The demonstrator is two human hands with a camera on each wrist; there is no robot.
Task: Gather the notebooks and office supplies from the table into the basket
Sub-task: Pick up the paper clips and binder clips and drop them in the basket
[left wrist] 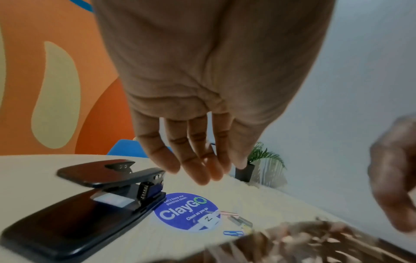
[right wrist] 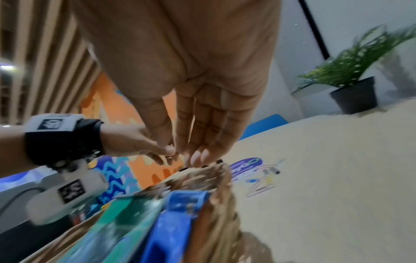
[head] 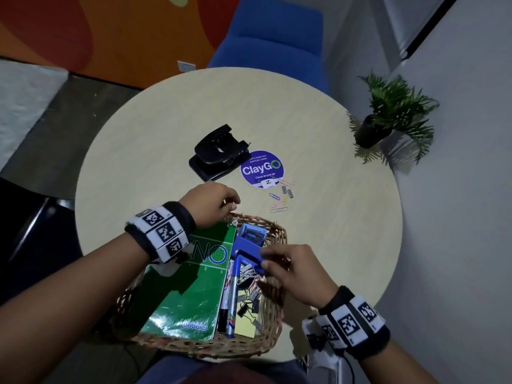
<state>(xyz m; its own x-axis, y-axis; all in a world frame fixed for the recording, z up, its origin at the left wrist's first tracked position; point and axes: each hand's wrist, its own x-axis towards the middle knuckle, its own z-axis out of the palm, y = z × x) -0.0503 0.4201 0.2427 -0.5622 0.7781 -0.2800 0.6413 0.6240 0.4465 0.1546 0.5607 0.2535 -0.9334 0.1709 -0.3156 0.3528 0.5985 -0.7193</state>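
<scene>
A woven basket (head: 278,314) stands at the table's near edge. In it lie a green notebook (head: 188,295), a blue stapler (head: 248,245), markers (head: 231,300), binder clips (head: 246,309) and yellow sticky notes (head: 245,327). My left hand (head: 221,202) hovers over the basket's far rim with relaxed fingers (left wrist: 202,176), holding nothing. My right hand (head: 270,260) hangs over the stapler (right wrist: 171,227), its straight fingers (right wrist: 195,158) holding nothing. On the table lie a black hole punch (head: 219,156) and loose paper clips and staples (head: 282,198).
A round purple ClayGo sticker (head: 261,169) marks the table (head: 166,120) beside the hole punch (left wrist: 90,204). A potted plant (head: 388,115) stands at the far right edge by the wall. Behind the table is a blue chair (head: 271,37).
</scene>
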